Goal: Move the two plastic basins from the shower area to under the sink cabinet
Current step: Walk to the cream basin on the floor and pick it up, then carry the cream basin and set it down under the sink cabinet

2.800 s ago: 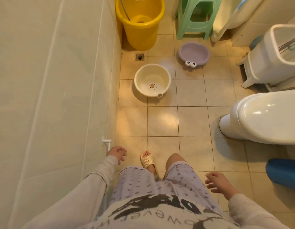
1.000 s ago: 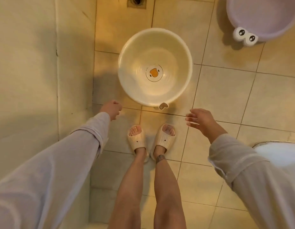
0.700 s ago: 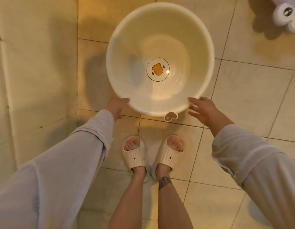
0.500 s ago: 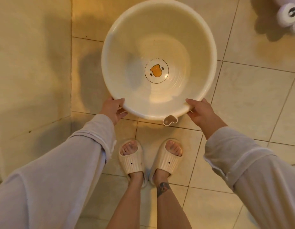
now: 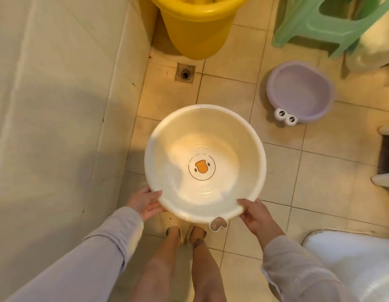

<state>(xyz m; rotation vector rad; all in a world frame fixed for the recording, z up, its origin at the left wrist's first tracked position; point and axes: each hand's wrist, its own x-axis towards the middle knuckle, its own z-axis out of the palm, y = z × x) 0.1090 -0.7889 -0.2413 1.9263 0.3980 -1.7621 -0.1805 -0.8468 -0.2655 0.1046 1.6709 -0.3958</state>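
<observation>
A round cream basin (image 5: 230,138) with an orange duck print on its bottom hangs above the tiled floor, held level in front of my legs. My left hand (image 5: 144,202) grips its near-left rim and my right hand (image 5: 255,214) grips its near-right rim. A small heart-shaped tab sticks out of the rim between my hands. A smaller purple basin (image 5: 300,92) with two cartoon eyes sits on the floor at the upper right, apart from both hands.
A yellow bucket (image 5: 198,27) stands at the back beside a floor drain (image 5: 185,73). A green plastic stool (image 5: 333,22) is at the back right. A tiled wall (image 5: 58,105) runs along the left. A white toilet (image 5: 352,264) fills the lower right.
Both hands reached down and closed on the cream basin's rim, then lifted it off the floor. My view has risen, bringing the bucket, stool and purple basin back into sight.
</observation>
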